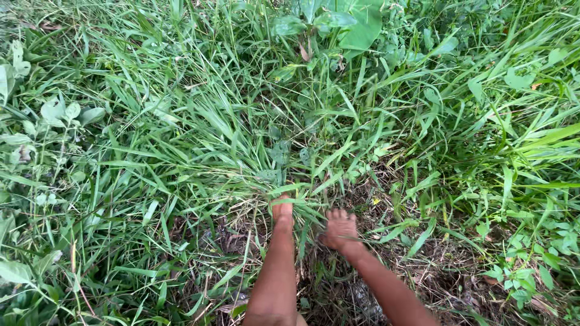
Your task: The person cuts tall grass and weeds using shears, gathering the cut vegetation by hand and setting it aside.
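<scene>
My left hand (282, 210) is closed around the base of a thick bunch of long green grass (241, 145) that fans up and to the left. My right hand (339, 229) is low beside it, fingers curled down among dry stems and blades near the ground. Whether the right hand holds anything is hidden by the grass and by the hand's own back. Both bare forearms reach in from the bottom edge.
Tall grass surrounds the hands on all sides. A broad-leafed plant (353, 24) stands at the top centre, and small leafy weeds (57, 111) grow at the left. A patch of dry brown cut stems and soil (435, 271) lies at the lower right.
</scene>
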